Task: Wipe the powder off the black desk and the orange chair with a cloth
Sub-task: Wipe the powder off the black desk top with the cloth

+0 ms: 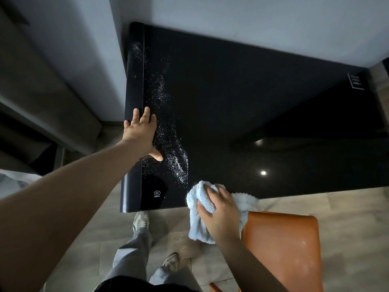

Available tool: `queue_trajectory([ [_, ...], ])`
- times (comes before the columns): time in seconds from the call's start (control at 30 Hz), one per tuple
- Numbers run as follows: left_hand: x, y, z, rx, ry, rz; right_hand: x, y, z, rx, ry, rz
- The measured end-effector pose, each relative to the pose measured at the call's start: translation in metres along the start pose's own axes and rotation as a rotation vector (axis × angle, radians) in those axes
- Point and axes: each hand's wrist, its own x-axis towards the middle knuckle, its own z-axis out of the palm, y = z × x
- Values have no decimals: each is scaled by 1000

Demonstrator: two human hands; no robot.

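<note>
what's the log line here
left hand flat on black desk | right hand grips cloth at front edge | powder streak beside left hand

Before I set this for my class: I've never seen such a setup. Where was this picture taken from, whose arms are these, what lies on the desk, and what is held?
There is no machine here. The single picture comes from a camera worn on a person's head, looking down at their own arms. The left hand lies flat at the left edge of the black desk. White powder is scattered in a band beside it. The right hand has its grip round a pale blue cloth at the desk's near edge. An orange chair, faintly dusted, stands by the desk.
</note>
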Motion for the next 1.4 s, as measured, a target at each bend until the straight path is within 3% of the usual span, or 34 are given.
queue_trajectory([
  [0.5,1,0,-1,7,-23,-3,-26,-5,-23,-62,-167,13],
  [0.63,1,-1,-1,-3,-23,2,-21,-14,-37,46,-97,117],
  [0.93,-1,-3,0,-19,-25,21,66,-47,-74,256,33,177],
  [1.4,0,2,-15,-70,-45,-37,232,-71,-77,406,127,40],
])
